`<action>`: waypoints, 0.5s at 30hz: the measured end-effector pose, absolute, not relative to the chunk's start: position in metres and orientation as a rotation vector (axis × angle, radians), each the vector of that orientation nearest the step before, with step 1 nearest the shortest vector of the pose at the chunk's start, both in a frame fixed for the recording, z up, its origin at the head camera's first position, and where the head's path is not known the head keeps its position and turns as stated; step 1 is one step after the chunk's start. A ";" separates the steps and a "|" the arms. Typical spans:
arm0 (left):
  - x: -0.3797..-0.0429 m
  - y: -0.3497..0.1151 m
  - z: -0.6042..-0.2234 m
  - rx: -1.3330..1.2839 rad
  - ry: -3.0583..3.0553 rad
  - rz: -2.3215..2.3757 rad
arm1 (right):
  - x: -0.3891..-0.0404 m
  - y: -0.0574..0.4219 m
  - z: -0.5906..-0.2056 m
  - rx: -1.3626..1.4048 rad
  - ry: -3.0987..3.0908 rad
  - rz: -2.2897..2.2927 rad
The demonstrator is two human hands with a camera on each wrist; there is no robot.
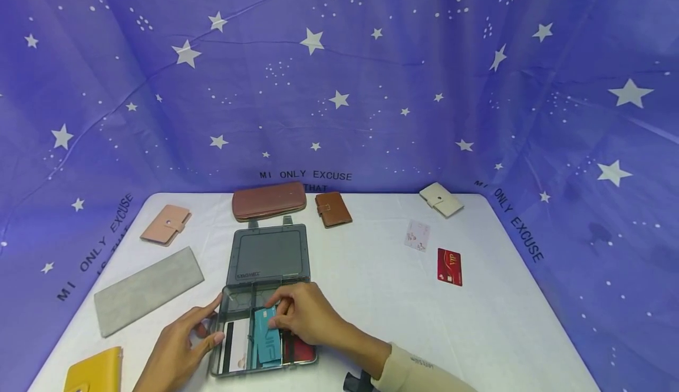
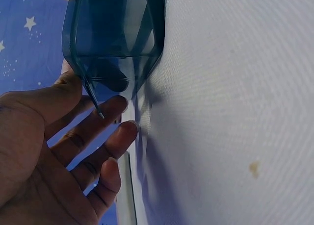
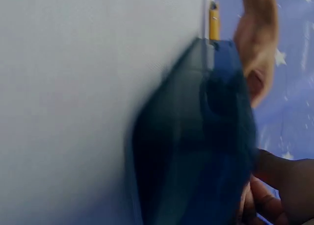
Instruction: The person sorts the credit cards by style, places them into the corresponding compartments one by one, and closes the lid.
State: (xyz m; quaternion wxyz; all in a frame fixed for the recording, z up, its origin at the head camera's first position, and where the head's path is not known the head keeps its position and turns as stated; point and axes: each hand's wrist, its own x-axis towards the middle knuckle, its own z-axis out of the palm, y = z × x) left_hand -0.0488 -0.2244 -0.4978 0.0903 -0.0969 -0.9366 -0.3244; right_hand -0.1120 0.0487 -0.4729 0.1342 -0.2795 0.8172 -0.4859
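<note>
A dark translucent plastic box lies with its hinged lid laid back. My right hand is over its right half, pinching the upper end of a teal card between thumb and index finger. Left of that card, inside the box, is a white card with a black stripe. A red card shows partly under my right hand. My left hand touches the box's left side with extended thumb and index finger; in the left wrist view its other fingers are loosely bent beside the box wall.
Left of the box lie a grey long wallet, a pink card holder and a yellow one. Behind are a maroon wallet and a brown card holder. To the right are a cream holder, a pale card and a red VIP card.
</note>
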 end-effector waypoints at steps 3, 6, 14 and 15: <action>-0.049 -0.224 -0.497 -0.277 -2.798 -0.971 | -0.107 0.039 -0.477 -0.957 2.602 -1.135; -0.049 -0.225 -0.497 -0.266 -2.810 -0.976 | -0.102 0.034 -0.478 -1.037 2.727 -0.955; -0.048 -0.225 -0.498 -0.249 -2.818 -0.983 | -0.116 0.056 -0.476 -1.023 2.495 -1.267; -0.048 -0.225 -0.498 -0.248 -2.817 -0.981 | -0.119 0.062 -0.475 -0.998 2.458 -1.331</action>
